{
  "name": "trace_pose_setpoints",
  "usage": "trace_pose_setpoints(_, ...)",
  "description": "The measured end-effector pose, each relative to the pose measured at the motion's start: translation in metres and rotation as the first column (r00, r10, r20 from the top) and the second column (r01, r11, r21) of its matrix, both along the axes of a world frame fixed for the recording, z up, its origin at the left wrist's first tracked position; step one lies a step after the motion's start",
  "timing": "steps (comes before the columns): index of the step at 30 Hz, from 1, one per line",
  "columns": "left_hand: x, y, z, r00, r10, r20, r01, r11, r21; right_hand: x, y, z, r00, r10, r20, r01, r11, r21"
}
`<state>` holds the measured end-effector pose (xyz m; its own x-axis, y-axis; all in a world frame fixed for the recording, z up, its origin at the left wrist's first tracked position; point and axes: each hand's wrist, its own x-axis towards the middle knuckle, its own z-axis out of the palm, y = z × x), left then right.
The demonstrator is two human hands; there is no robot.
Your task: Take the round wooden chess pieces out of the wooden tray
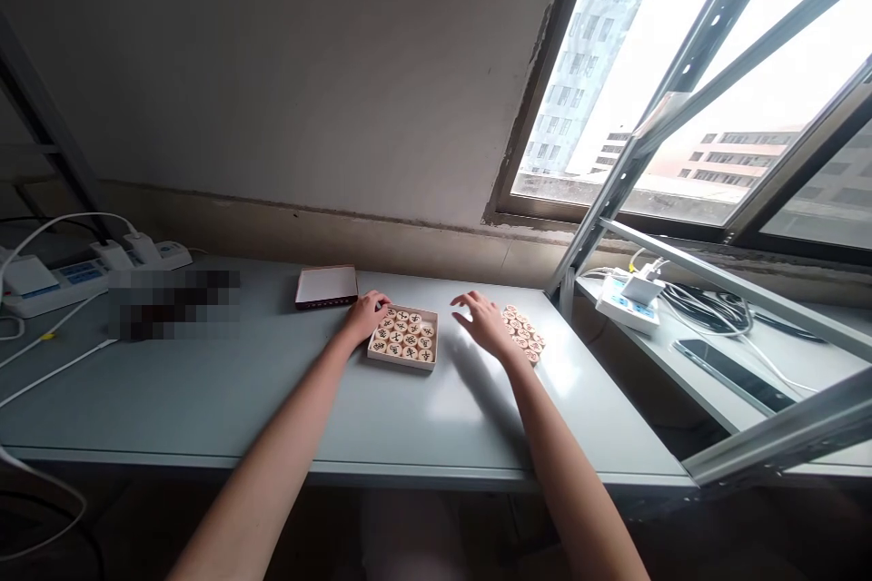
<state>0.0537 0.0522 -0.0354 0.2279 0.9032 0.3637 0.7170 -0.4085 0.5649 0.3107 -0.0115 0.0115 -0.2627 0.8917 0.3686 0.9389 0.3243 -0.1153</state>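
A shallow open box [401,361] stands on the desk in front of me, holding rows of round wooden Chinese chess pieces [411,340] with dark characters. At the box's far left corner is my left hand [368,316], its fingers curled over the edge. My right hand [480,322] hovers to the right of the box, fingers apart and holding nothing. Partly behind it lies a cluster of round chess pieces [524,332] with reddish characters, loose on the desk. The box lid [327,285] lies upturned, left of and behind the box.
The grey desk [381,427] meets a wall at the back. White power strips [88,274] and cables lie at the left. Beyond a metal shelf frame [613,172] on the right are another power strip [628,305], coiled cables and a phone [732,375].
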Motion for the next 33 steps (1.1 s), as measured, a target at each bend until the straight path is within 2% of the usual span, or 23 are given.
trace_pose_setpoints(3,0.000,0.001,-0.001,1.000,-0.012,-0.004,0.013,1.000,0.011,-0.025,-0.006,0.000,0.982,0.190,-0.017,-0.191,0.981,-0.039)
trace_pose_setpoints(5,0.000,0.001,-0.001,1.000,-0.018,-0.009,0.018,1.000,0.016,-0.037,-0.009,-0.002,0.973,0.230,0.000,-0.229,0.970,-0.081)
trace_pose_setpoints(9,0.000,0.001,-0.001,0.999,-0.024,-0.024,0.024,1.000,0.011,-0.041,-0.010,-0.005,0.976,0.210,-0.064,-0.217,0.965,-0.145)
trace_pose_setpoints(14,0.001,0.000,0.000,0.999,-0.030,-0.029,0.031,0.999,0.023,-0.035,-0.003,-0.008,0.952,0.161,-0.260,-0.230,0.938,-0.260)
trace_pose_setpoints(18,0.002,-0.001,0.000,0.998,-0.051,-0.035,0.052,0.998,0.035,-0.034,0.000,-0.010,0.930,0.154,-0.335,-0.242,0.940,-0.240)
trace_pose_setpoints(21,0.003,0.000,-0.001,0.998,-0.060,-0.032,0.061,0.997,0.037,-0.032,-0.001,-0.007,0.938,0.122,-0.324,-0.195,0.960,-0.202)
trace_pose_setpoints(24,0.003,0.002,-0.004,0.998,-0.059,-0.032,0.060,0.997,0.041,-0.025,-0.004,0.001,0.922,0.083,-0.378,-0.165,0.968,-0.190)
trace_pose_setpoints(29,0.003,0.004,-0.005,0.997,-0.057,-0.046,0.058,0.998,0.039,0.007,-0.010,0.019,0.836,0.086,-0.542,-0.276,0.919,-0.280)
trace_pose_setpoints(31,0.003,0.004,-0.004,0.997,-0.055,-0.052,0.057,0.997,0.046,0.024,-0.011,0.021,0.875,0.018,-0.484,-0.225,0.900,-0.373)
trace_pose_setpoints(33,0.003,0.003,-0.003,0.997,-0.055,-0.060,0.058,0.997,0.049,0.036,-0.010,0.018,0.930,-0.075,-0.360,-0.090,0.903,-0.420)
